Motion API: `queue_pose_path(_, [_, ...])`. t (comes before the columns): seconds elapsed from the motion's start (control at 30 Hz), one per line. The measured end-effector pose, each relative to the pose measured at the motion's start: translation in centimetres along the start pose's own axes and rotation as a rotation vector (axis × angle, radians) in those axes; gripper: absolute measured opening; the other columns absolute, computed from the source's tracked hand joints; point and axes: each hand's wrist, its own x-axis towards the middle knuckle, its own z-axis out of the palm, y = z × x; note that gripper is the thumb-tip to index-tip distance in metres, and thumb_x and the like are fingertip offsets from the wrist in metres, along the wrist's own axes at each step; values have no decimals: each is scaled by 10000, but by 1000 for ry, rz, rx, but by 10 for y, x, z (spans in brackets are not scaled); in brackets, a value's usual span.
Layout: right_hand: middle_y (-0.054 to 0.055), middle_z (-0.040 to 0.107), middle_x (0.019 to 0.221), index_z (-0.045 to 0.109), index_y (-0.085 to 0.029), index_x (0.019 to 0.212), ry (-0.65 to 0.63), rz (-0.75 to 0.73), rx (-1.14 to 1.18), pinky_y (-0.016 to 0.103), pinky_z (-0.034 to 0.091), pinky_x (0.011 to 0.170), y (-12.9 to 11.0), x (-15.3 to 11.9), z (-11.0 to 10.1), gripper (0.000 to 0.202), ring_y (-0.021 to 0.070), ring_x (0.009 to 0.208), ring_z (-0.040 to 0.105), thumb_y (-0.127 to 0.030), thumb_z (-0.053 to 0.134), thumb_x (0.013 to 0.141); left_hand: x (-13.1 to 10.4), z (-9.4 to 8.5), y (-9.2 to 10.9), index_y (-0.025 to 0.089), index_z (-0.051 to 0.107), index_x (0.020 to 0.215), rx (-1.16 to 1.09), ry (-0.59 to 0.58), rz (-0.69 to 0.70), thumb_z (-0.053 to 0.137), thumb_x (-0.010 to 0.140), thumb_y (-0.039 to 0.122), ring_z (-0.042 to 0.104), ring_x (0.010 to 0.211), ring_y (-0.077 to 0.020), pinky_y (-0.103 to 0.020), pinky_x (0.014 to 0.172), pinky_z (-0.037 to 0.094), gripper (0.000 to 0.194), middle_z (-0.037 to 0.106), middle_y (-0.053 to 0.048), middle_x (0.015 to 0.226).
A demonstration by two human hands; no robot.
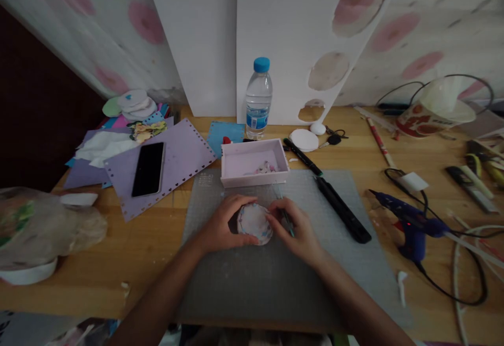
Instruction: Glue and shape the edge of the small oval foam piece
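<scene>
My left hand (228,225) curves around the left side of a small round white piece with blue and pink marks along its rim (254,224), held above the grey cutting mat (236,288). On the other side my right hand (293,228) pinches a thin teal stick-like tool (289,222), its fingertips touching the round piece's right edge. Just beyond the hands stands a pale pink open box (254,178) with small pink and white bits inside. What the tool's tip is like, I cannot make out.
A water bottle (259,99) stands behind the box. To the right lie a black utility knife (342,209), a black marker (303,157) and a blue glue gun (413,225) with its cord. At left, a phone (148,169) rests on purple paper (185,146); a plastic bag (51,225) sits nearer.
</scene>
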Motion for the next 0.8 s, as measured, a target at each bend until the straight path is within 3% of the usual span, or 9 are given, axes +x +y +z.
queue_pose_path(0.27, [38, 541, 811, 581, -232, 934, -172, -92, -166, 317, 434, 670, -5, 3, -5, 68, 187, 757, 536, -217, 522, 904, 1, 1, 5, 231, 468, 1308, 85, -9, 36, 794, 665, 453, 535, 1138, -290, -435, 1007, 405, 754, 565, -92, 1221])
queue_pose_path(0.47, [43, 566, 830, 549, -227, 892, -119, -85, -71, 306, 419, 673, -6, 3, -11, 69, 190, 780, 538, -191, 496, 916, 2, 1, 5, 219, 471, 1297, 151, -8, 30, 777, 680, 351, 532, 1114, -278, -418, 988, 399, 701, 587, -95, 1171])
queue_pose_path(0.67, [6, 536, 738, 535, -230, 828, -38, -10, 23, 299, 410, 647, -16, 5, -23, 131, 164, 682, 518, -285, 487, 936, 3, 0, 6, 230, 481, 1295, 145, 5, 7, 766, 687, 386, 535, 1123, -292, -420, 975, 406, 690, 586, -100, 1196])
queue_pose_path(0.8, [17, 556, 763, 570, -227, 847, -74, 12, 28, 301, 413, 643, -13, 3, -15, 122, 173, 707, 532, -306, 515, 923, 4, 1, 6, 233, 487, 1288, 159, 6, 29, 765, 690, 449, 531, 1133, -298, -432, 984, 393, 693, 589, -107, 1211])
